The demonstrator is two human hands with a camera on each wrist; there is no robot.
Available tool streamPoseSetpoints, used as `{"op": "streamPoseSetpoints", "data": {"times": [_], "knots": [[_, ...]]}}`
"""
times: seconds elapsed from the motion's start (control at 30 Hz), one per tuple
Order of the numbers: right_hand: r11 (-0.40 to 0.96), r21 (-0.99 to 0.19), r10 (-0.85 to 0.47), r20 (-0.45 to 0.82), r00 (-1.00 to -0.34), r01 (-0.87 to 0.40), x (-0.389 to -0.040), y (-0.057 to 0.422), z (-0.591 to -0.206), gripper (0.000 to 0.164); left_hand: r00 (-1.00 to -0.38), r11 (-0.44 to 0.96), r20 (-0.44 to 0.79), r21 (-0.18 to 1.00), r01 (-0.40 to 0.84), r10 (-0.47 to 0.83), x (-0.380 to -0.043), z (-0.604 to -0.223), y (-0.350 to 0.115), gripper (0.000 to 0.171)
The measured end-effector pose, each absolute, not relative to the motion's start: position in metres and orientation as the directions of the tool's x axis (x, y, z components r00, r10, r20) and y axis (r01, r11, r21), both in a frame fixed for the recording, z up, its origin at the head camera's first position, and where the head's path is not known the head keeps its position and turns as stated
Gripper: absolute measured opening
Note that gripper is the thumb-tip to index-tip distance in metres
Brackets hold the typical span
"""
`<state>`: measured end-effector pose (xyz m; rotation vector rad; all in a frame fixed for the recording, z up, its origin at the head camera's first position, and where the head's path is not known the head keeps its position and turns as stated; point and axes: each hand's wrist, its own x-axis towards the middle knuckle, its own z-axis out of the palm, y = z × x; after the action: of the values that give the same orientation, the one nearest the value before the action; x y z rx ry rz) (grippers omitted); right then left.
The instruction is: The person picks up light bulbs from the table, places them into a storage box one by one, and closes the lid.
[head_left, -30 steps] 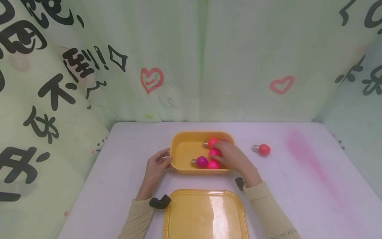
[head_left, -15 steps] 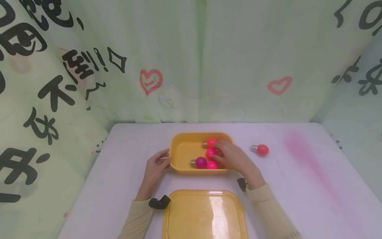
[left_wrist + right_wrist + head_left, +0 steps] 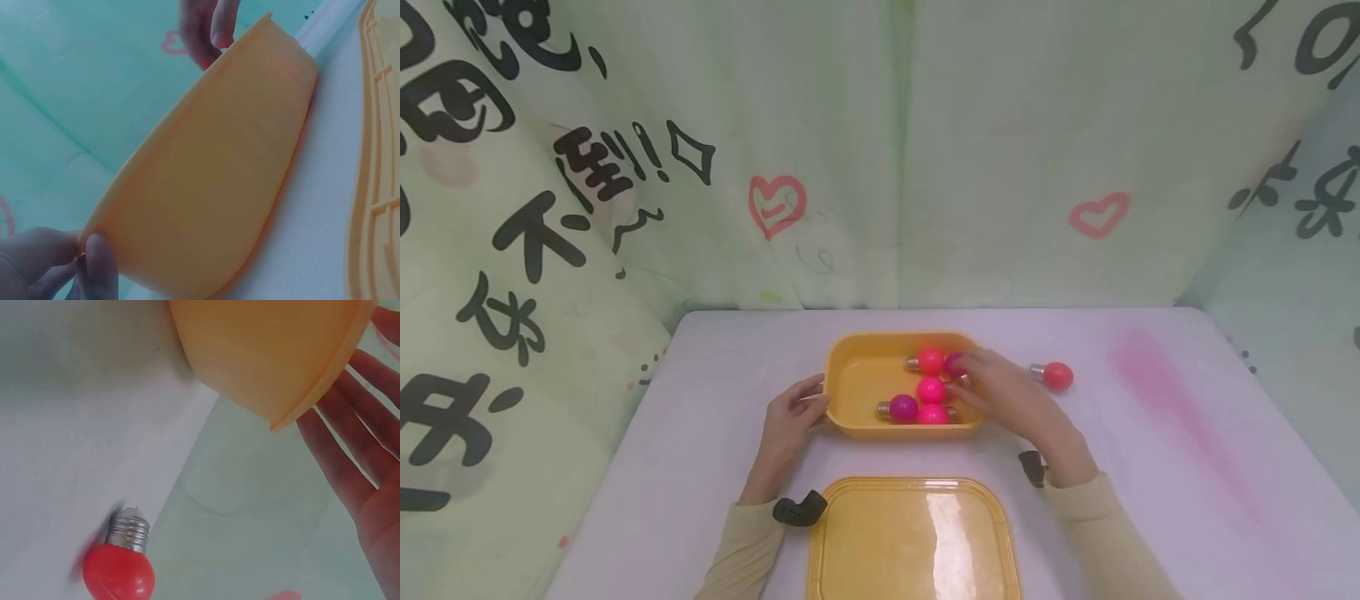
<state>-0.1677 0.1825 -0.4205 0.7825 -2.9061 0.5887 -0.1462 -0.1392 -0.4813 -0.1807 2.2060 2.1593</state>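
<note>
A yellow plastic box (image 3: 865, 375) stands on the table, with several pink and purple light bulbs inside. A purple bulb (image 3: 903, 408) lies near its front wall, and a pink bulb (image 3: 931, 361) lies toward the back. My left hand (image 3: 793, 417) pinches the box's left rim between thumb and fingers; the left wrist view shows this grip on the box wall (image 3: 200, 169). My right hand (image 3: 1011, 396) hovers over the right end of the box. Its fingers (image 3: 356, 425) reach past the rim, fairly straight and spread, partly hiding another purple bulb (image 3: 953, 364).
A red bulb (image 3: 1057, 377) with a silver screw base lies on the white table (image 3: 1150, 467), right of the box. In front of the box lies a flat yellow lid (image 3: 913, 537). A pale green curtain (image 3: 850, 125) with writing hangs behind.
My right hand has drawn back to the right from the bulbs, uncovering their screw bases and a purple bulb. My left hand stays at the rim.
</note>
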Motion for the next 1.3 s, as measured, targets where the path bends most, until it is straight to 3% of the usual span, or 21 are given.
{"op": "streamPoseSetpoints", "data": {"times": [0.43,1.1,1.3], "knots": [[0.832,-0.362,-0.395,0.143,-0.907,-0.420,-0.160,0.216,-0.421,0.037,-0.992,0.025,-0.116,0.993,-0.117,-0.050,-0.145,-0.482,-0.140,0.041],[0.859,-0.342,-0.315,0.231,-0.920,-0.380,-0.165,0.273,-0.429,0.035,-0.991,0.026,-0.125,0.992,-0.127,-0.053,-0.145,-0.480,-0.139,0.041],[0.894,-0.364,-0.228,0.132,-0.965,-0.261,-0.167,0.287,-0.433,0.044,-0.990,0.036,-0.131,0.990,-0.134,-0.058,-0.146,-0.481,-0.139,0.041]]}}
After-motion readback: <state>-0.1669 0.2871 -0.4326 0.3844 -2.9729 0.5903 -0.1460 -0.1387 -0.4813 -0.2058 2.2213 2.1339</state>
